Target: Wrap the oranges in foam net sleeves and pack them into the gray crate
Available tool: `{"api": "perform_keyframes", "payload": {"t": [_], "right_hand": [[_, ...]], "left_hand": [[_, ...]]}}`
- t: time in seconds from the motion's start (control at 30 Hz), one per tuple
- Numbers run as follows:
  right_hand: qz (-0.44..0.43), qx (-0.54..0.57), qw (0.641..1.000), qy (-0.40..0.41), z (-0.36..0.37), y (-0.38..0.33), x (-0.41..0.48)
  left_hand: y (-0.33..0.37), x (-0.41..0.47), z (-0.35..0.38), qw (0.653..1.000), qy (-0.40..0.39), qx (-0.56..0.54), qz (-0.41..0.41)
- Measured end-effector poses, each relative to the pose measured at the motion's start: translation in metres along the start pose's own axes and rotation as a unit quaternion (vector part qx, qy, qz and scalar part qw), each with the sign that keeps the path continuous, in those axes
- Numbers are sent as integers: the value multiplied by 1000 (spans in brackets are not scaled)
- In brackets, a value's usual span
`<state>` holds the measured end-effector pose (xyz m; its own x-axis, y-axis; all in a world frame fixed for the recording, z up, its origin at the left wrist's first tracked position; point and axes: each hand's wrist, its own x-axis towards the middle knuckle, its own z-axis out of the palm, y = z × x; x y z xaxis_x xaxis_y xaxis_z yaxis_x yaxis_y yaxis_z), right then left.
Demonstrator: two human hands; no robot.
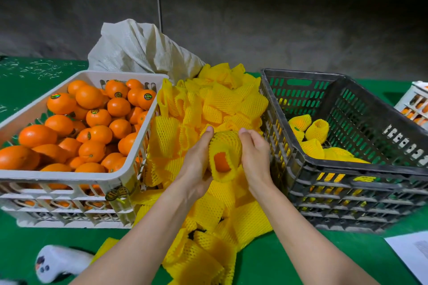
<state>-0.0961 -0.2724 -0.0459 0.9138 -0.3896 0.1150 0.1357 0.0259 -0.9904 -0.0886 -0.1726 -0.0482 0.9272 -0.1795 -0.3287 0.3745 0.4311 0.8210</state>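
2 bare forearms [148, 233] run to the left hand [196, 162] and right hand [254, 157], both with short-cut thumbnails.

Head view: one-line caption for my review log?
Left hand and right hand grip a sleeved orange over the sleeve pile beside the gray crate.

Yellow sleeve [225, 142] — crate [347, 167] gray, maybe black

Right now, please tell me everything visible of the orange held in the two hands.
The orange is mostly covered by a yellow foam net sleeve; only a smooth, bright orange patch shows through the sleeve's open end, facing the camera. The left hand cups it from the side, thumb on top, and the right hand grips the sleeve on the other side. It is held above the pile of loose sleeves, between the white crate and the gray crate.
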Motion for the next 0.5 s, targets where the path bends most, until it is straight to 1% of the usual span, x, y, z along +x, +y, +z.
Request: {"api": "perform_keyframes", "payload": {"t": [0.03,0.1,0.2,0.37,0.5], "right_hand": [[-2,11,1000,10,1,-3,-1],[7,-8,1000,21,0,-4,-2],[-2,-26,1000,-10,-3,-5,0],[63,20,996,-55,-7,-5,6],[98,36,992,-69,-9,-4,10]], "left_hand": [[-2,0,1,1000,1,1,5],[-5,2,2,1000,5,2,17],[-1,4,1,1000,-13,-15,3],[1,3,-1,996,-77,-35,-8],[3,2,-3,994,-95,-52,-26]]}}
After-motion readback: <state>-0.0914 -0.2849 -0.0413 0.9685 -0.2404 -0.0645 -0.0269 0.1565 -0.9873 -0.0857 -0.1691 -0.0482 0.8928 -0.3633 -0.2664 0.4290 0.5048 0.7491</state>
